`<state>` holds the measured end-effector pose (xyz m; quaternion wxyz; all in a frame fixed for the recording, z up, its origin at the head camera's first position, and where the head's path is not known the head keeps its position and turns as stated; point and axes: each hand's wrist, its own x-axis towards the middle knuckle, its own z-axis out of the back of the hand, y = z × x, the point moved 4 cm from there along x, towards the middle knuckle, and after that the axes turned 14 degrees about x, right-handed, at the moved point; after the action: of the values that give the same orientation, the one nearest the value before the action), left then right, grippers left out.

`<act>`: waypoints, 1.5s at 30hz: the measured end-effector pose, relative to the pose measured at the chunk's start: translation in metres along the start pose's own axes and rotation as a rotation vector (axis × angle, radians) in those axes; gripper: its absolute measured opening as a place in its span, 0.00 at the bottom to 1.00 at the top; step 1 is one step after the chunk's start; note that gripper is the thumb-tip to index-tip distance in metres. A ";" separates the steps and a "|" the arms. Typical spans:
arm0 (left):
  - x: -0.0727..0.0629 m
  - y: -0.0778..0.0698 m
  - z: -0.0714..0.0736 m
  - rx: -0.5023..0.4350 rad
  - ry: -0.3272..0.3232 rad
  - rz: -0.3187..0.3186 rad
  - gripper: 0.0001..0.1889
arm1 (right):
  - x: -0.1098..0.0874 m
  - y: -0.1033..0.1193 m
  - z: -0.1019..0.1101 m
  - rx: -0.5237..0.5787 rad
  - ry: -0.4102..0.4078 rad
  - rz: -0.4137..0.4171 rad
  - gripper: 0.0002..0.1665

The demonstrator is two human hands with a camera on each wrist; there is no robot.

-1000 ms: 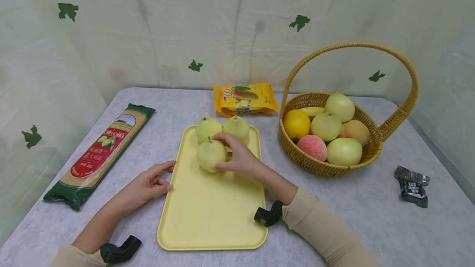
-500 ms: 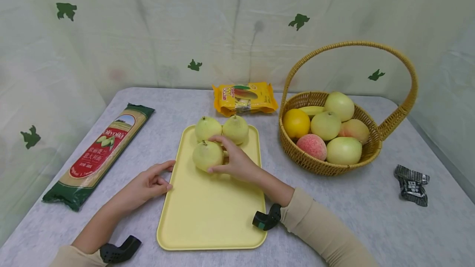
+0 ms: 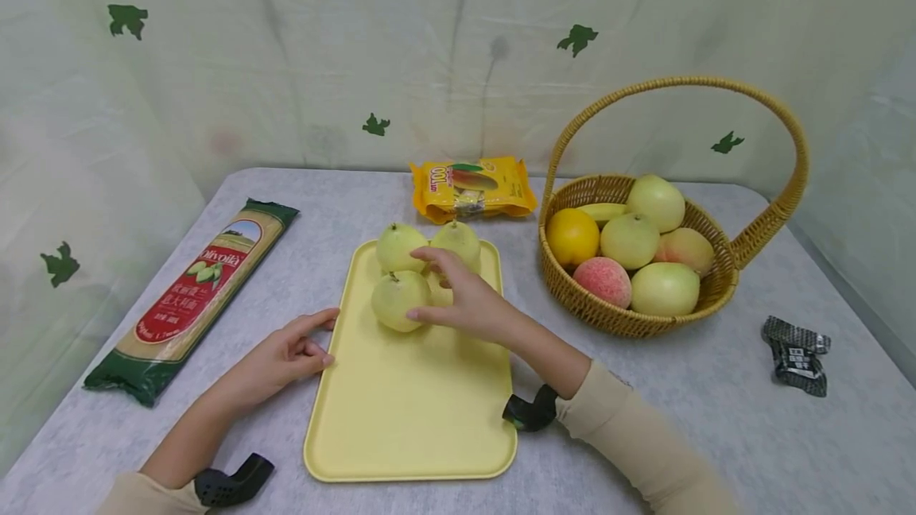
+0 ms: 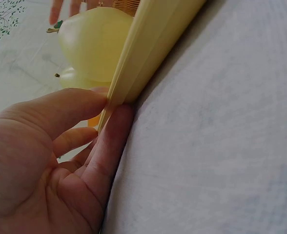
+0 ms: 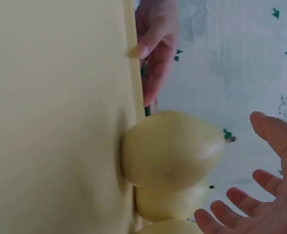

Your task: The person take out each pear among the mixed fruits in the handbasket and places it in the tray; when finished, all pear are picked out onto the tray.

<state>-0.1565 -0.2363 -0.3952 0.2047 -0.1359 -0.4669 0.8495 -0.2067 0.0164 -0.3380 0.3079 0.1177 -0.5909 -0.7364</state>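
Note:
Several pale yellow-green pears cluster toward the far end of a yellow tray [image 3: 408, 412]. The nearest pear [image 3: 401, 300] stands upright at the left, with another pear [image 3: 399, 248] behind it and one more [image 3: 458, 240] to the right. Part of a further pear [image 3: 440, 290] shows between my right thumb and forefinger. My right hand [image 3: 468, 300] hovers over the group with fingers spread; in the right wrist view a gap separates it from the front pear [image 5: 173, 148]. My left hand [image 3: 286, 354] pinches the tray's left rim, its thumb [image 4: 70, 109] on top and a finger below.
A wicker basket [image 3: 630, 327] of mixed fruit with a tall handle stands at right. At left lies a long pasta packet [image 3: 193, 300]. A yellow mango-print packet [image 3: 472, 189] sits behind the tray, and a small black wrapper [image 3: 796, 358] lies at far right.
The right hand shifted the nearest pear slightly left, then let go of it and drew back to the right with fingers apart. The left hand stayed at the tray's rim.

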 end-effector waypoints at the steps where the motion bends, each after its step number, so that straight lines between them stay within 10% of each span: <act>1: 0.000 0.000 0.000 0.001 0.001 0.003 0.33 | -0.003 0.006 0.004 -0.016 -0.008 0.029 0.41; 16: 0.001 0.001 0.000 0.011 -0.003 0.001 0.33 | -0.074 0.054 0.094 -0.296 -0.285 0.365 0.35; 33: 0.001 0.001 0.000 0.002 0.001 0.018 0.33 | -0.110 0.024 0.181 -0.395 -0.586 0.237 0.37; 45: 0.001 0.000 0.000 0.009 -0.008 0.007 0.33 | -0.113 0.000 0.204 -0.308 -0.589 0.070 0.39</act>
<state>-0.1573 -0.2360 -0.3952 0.2005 -0.1331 -0.4636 0.8527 -0.2284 0.2461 -0.3032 0.1632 -0.1687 -0.5399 -0.8083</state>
